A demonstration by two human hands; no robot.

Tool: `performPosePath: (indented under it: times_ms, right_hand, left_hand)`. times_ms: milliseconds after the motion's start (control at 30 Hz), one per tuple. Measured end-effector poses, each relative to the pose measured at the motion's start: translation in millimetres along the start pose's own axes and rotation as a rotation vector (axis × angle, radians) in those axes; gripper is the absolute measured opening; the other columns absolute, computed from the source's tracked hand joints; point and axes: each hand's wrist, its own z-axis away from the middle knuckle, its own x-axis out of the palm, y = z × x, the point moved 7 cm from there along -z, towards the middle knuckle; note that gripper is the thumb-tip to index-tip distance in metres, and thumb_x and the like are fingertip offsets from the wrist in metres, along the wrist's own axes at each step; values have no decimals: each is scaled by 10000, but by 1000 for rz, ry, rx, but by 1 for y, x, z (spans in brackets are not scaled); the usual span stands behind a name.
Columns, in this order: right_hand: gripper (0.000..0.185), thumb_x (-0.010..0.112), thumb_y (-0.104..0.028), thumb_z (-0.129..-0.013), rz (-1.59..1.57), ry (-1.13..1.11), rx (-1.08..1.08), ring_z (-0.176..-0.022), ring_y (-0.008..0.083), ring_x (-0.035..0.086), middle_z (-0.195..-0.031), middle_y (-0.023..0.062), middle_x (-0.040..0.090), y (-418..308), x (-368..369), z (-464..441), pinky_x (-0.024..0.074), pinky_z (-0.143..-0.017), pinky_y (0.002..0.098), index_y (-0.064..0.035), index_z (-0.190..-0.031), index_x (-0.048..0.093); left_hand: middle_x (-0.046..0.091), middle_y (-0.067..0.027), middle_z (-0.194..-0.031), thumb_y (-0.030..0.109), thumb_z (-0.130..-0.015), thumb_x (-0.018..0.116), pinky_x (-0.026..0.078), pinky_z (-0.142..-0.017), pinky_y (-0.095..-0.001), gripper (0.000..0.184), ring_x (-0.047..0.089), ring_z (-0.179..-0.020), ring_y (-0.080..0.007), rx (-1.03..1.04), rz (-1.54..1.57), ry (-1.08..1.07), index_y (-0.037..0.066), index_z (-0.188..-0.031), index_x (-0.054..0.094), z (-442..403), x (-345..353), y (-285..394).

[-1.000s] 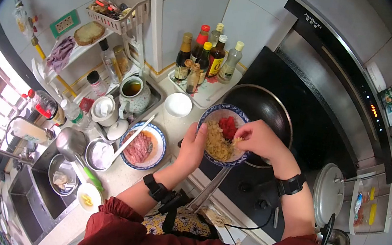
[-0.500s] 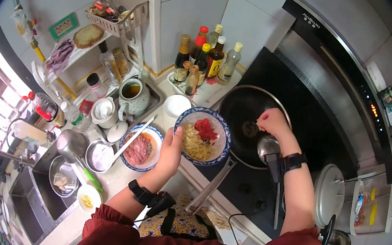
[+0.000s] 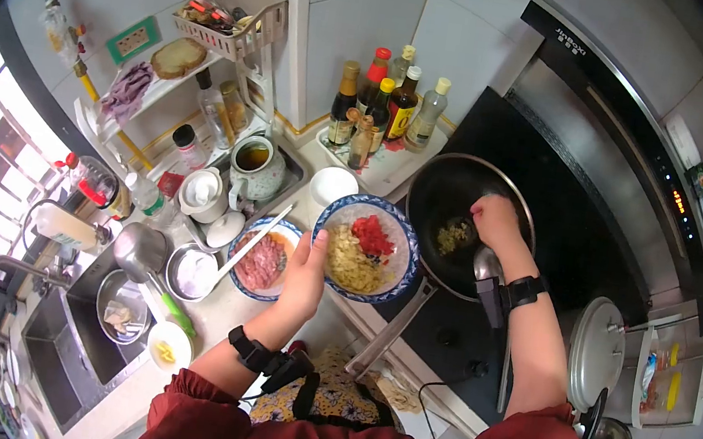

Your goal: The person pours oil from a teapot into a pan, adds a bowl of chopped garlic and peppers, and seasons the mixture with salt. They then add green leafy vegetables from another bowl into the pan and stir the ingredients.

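Note:
My left hand (image 3: pixel 306 274) grips the rim of a blue-and-white bowl (image 3: pixel 410 243), thumb showing at the near side. Inside it lie pale chopped garlic-like bits (image 3: pixel 349 261) and a smaller heap of chopped red pepper (image 3: pixel 372 235). Over the dark frying pan (image 3: pixel 442 187) on the stove, my right hand (image 3: pixel 497 223) is closed with its fingers curled downward; whatever they hold is hidden. A small pile of the pale chopped bits (image 3: pixel 452 236) sits on the pan's bottom beside the fingers. A metal ladle (image 3: pixel 485 262) lies partly under my right wrist.
A bowl of minced meat (image 3: pixel 262 263) with a pale utensil across it stands left of my left hand. Sauce bottles (image 3: pixel 402 106) cluster behind. A white bowl (image 3: pixel 334 186), a sink (image 3: pixel 75 361), a lidded pot (image 3: pixel 596 354) and the pan's handle (image 3: pixel 390 331) surround the work area.
A pile of pale chopped bits now lies in the pan, where the bottom was mostly bare. My right hand has shifted slightly within the pan. The left hand still holds the bowl.

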Motion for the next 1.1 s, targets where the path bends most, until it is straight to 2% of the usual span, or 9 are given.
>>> performPosePath:
  times_ms: [100, 300, 433, 500, 567, 700, 767, 867, 1100]
  right_hand:
    - [183, 511, 8, -700, -3, 31, -108, -868, 304, 557, -932, 144, 593, 5, 10, 11, 444, -782, 360, -62, -811, 639]
    - [145, 494, -3, -729, -189, 447, -196, -816, 302, 567, -913, 139, 585, -46, -117, 94, 459, -718, 338, -11, -819, 607]
    - [151, 519, 1, -730, -330, 337, -236, -773, 290, 562, -861, 141, 570, -107, -138, 159, 464, -667, 338, -8, -864, 588]
    - [164, 550, -18, -723, -240, 248, -419, -778, 272, 560, -862, 133, 560, -157, -134, 202, 460, -662, 344, -9, -884, 579]
    - [164, 571, -43, -722, -409, 148, -491, -787, 267, 553, -880, 132, 548, -190, -127, 231, 459, -670, 346, -14, -884, 573]
    - [183, 577, -56, -726, -466, 195, -405, -793, 279, 551, -898, 139, 544, -207, -88, 241, 455, -682, 350, -12, -903, 560]
    - [248, 590, -111, -730, -579, 61, -291, -808, 288, 555, -919, 145, 542, -204, -66, 224, 456, -692, 358, -15, -954, 546]
    - [276, 596, -176, -726, -419, -52, -295, -809, 309, 561, -922, 165, 535, -213, -50, 220, 461, -685, 372, -3, -932, 536]
    - [276, 599, -188, -692, -111, -244, -310, -840, 313, 539, -953, 158, 520, -222, 6, 239, 437, -716, 394, -10, -889, 521]
  left_hand:
    - [502, -104, -1083, 380, -892, 394, 308, -891, -256, 493, 426, -1011, -163, -10, -33, -20, -43, -1142, 426, 5, 1, 4]
    - [471, -135, -1146, 391, -885, 403, 293, -919, -267, 547, 409, -1070, -180, -39, -7, -34, -72, -1177, 384, 12, -3, 7]
    - [443, -153, -1188, 403, -879, 410, 271, -943, -269, 588, 387, -1111, -194, -97, 62, -138, -85, -1203, 353, 28, -1, 7]
    - [438, -155, -1193, 411, -877, 410, 267, -947, -269, 602, 380, -1119, -196, -130, 73, -160, -88, -1207, 345, 40, -1, 14]
    - [433, -157, -1198, 420, -875, 410, 262, -950, -269, 616, 374, -1126, -197, -170, 79, -194, -91, -1211, 336, 56, -2, 22]
    - [455, -135, -1159, 411, -890, 373, 277, -935, -271, 559, 392, -1089, -179, -154, 50, -286, -57, -1194, 355, 89, -9, 18]
    - [472, -122, -1125, 401, -899, 355, 296, -916, -273, 520, 409, -1054, -168, -114, 24, -262, -41, -1172, 376, 104, -14, 21]
    - [488, -76, -976, 382, -914, 318, 348, -819, -268, 427, 424, -912, -134, 38, -161, -308, -8, -1054, 423, 130, -9, 36]
    - [482, -65, -925, 366, -918, 315, 351, -797, -264, 400, 423, -874, -123, 72, -27, -192, 7, -1061, 421, 173, -15, -2]
